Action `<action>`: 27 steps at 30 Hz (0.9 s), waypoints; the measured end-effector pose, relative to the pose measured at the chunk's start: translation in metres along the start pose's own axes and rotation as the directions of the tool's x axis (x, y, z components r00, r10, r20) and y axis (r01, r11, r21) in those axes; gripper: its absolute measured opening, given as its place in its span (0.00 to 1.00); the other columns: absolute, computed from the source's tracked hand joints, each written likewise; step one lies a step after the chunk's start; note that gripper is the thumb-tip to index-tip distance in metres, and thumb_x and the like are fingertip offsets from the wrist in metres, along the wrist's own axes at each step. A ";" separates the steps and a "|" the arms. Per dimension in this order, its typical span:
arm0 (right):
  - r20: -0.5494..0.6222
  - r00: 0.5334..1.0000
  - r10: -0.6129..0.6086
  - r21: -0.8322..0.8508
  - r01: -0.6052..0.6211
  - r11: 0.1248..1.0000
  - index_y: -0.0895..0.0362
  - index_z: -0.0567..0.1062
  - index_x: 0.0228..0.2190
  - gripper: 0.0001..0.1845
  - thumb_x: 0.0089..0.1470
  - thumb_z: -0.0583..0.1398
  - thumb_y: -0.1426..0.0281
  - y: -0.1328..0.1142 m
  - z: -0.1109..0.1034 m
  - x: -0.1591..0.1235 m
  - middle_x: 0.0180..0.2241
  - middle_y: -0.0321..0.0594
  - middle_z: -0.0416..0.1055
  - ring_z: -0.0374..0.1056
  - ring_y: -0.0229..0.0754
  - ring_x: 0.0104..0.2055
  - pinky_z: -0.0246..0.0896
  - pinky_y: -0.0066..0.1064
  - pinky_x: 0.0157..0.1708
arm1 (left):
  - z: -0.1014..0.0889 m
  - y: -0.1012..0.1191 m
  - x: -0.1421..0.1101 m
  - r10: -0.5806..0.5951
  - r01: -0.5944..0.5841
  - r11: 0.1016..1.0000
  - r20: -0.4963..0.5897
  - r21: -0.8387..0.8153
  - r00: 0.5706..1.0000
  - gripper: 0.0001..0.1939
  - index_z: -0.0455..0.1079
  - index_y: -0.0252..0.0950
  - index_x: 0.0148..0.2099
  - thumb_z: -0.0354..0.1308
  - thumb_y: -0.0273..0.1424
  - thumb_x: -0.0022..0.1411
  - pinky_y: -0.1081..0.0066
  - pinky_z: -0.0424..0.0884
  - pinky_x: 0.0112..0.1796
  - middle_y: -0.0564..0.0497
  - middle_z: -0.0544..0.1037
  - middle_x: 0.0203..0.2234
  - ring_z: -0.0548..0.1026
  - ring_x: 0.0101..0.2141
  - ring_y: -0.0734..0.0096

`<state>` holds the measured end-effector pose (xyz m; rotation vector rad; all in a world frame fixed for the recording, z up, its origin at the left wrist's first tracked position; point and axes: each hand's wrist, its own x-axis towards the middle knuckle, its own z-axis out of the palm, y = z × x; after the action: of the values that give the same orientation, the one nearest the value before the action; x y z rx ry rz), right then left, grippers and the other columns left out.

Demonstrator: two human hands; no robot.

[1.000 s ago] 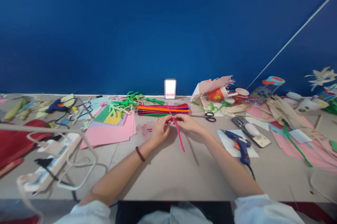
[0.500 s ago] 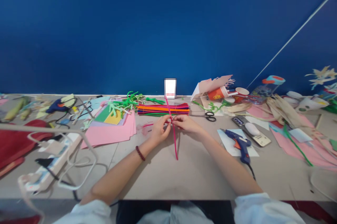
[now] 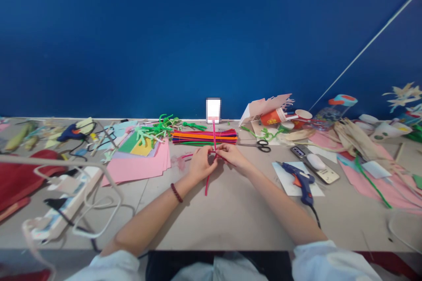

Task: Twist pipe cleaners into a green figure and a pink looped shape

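Above the middle of the table, my left hand point(image 3: 202, 163) and my right hand point(image 3: 231, 156) meet, fingertips almost touching. Both are closed in a pinch on pink pipe cleaners point(image 3: 214, 136) where these cross. One pink length stands up past the fingers, another slants down below them, and a further end sticks out left of my left hand. The exact crossing is partly hidden by my fingers. Just beyond my hands lies a bundle of pipe cleaners point(image 3: 204, 137) in red, orange, purple and green.
Scissors point(image 3: 263, 146) lie right of the bundle. A blue glue gun point(image 3: 301, 178) rests on pale paper, beside a phone point(image 3: 313, 164). Pink paper sheets point(image 3: 132, 169) and a power strip point(image 3: 69, 206) with cables are at left. Paper cups point(image 3: 273, 117) lie at back right.
The lower pink length has swung from pointing slightly right to slanting left. The upper length now stands nearly straight. My hands stay together, with the fingers shifted slightly.
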<state>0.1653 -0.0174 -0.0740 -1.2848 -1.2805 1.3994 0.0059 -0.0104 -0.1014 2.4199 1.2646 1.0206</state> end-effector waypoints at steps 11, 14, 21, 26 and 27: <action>0.006 1.000 -0.011 0.150 0.010 0.989 0.57 0.68 0.30 0.18 0.44 0.63 0.57 0.004 0.005 0.006 0.17 0.27 0.59 0.49 0.28 0.15 0.39 0.22 0.15 | -0.002 0.002 0.000 -0.009 0.005 0.999 0.067 0.050 0.998 0.10 0.66 0.36 0.42 0.53 0.35 0.60 0.68 0.62 0.34 0.51 0.75 0.30 0.71 0.30 0.68; 0.022 0.999 -0.029 0.126 0.026 0.992 0.57 0.68 0.30 0.19 0.44 0.64 0.56 0.004 0.004 0.003 0.17 0.27 0.58 0.50 0.29 0.16 0.40 0.22 0.16 | -0.002 0.001 -0.001 -0.061 0.058 0.998 0.159 0.021 0.985 0.10 0.67 0.37 0.38 0.50 0.37 0.62 0.71 0.58 0.27 0.53 0.72 0.24 0.68 0.25 0.71; 0.031 0.999 0.029 0.155 -0.033 0.987 0.56 0.64 0.28 0.18 0.43 0.62 0.56 0.010 0.001 0.010 0.16 0.25 0.58 0.48 0.28 0.14 0.36 0.21 0.13 | 0.003 0.000 0.000 -0.082 0.178 0.912 0.262 -0.369 0.962 0.12 0.68 0.35 0.35 0.48 0.36 0.63 0.75 0.57 0.26 0.55 0.70 0.23 0.65 0.24 0.75; 0.086 0.995 0.052 0.268 -0.074 0.961 0.55 0.60 0.27 0.21 0.42 0.62 0.55 0.009 0.001 0.011 0.16 0.24 0.55 0.46 0.27 0.13 0.34 0.20 0.13 | 0.000 0.002 0.003 -0.081 0.198 0.869 0.265 -0.454 0.961 0.16 0.64 0.34 0.29 0.45 0.38 0.65 0.74 0.58 0.28 0.55 0.66 0.22 0.63 0.25 0.75; 0.085 0.995 0.046 0.289 -0.069 0.955 0.55 0.60 0.27 0.21 0.42 0.63 0.55 0.009 0.002 0.011 0.16 0.23 0.54 0.45 0.27 0.13 0.34 0.20 0.13 | -0.001 0.003 0.003 -0.093 0.210 0.863 0.264 -0.460 0.960 0.17 0.63 0.34 0.28 0.45 0.38 0.65 0.74 0.57 0.28 0.56 0.64 0.21 0.62 0.25 0.75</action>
<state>0.1622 -0.0079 -0.0848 -1.0825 -1.0451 1.6256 0.0087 -0.0099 -0.0977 1.9512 0.9591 0.8511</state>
